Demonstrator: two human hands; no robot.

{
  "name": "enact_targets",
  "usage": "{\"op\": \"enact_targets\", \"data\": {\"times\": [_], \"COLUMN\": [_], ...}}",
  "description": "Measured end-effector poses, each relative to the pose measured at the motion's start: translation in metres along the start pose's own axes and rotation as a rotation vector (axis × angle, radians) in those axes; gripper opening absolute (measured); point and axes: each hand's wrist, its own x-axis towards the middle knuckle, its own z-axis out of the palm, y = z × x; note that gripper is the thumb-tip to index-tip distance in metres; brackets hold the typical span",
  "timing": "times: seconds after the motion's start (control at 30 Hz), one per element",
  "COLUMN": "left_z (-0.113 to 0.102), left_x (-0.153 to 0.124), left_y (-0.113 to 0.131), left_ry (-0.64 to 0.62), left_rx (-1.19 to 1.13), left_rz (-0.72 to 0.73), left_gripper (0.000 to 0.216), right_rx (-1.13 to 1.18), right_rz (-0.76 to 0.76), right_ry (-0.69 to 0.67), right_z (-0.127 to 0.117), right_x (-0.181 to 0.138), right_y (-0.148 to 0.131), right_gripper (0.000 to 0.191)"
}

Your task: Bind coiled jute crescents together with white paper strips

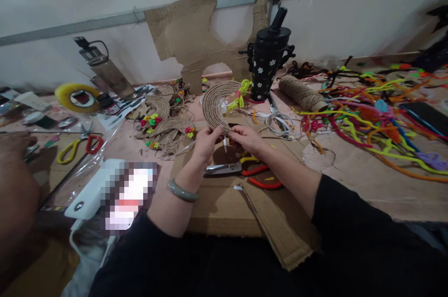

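A curved arch of coiled jute twine (211, 104), with a bright yellow-green fuzzy knot (242, 93) at its upper end, is held up in front of me. My left hand (209, 141) pinches the arch's lower end between thumb and fingers. Close beside it, my right hand (243, 137) is closed on the tip of that same end. Beneath both hands, scissors (224, 169) with red and yellow handles lie on a cardboard sheet (217, 215). Finished-looking twine arches (171, 124) with coloured knots are piled to the left behind my left hand.
A black tumbler (263, 61) and a twine spool (301, 93) stand behind. Tangled colourful pipe cleaners (378, 124) spread rightward. A cardboard strip (280, 227) overhangs the front edge. At left are a phone (129, 199), a power bank (94, 189), more scissors (82, 144) and another person's arm (16, 180).
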Motion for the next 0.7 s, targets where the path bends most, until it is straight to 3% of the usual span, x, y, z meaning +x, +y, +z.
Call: {"op": "enact_targets", "data": {"times": [0.53,0.7], "left_z": [0.003,-0.004], "left_x": [-0.0034,0.0056], "left_y": [0.0022,0.0034], "left_ry": [-0.054,0.051], "left_rx": [0.031,-0.08], "left_rz": [-0.035,-0.02], "left_gripper": [0.029,0.031], "right_rx": [-0.041,-0.088], "right_rz": [-0.057,-0.004], "right_ry": [0.046,-0.113], "right_z": [-0.0021,-0.0016], "right_x": [0.0027,0.0009], "right_y": [0.0019,0.0047], "right_gripper": [0.026,0.025]}}
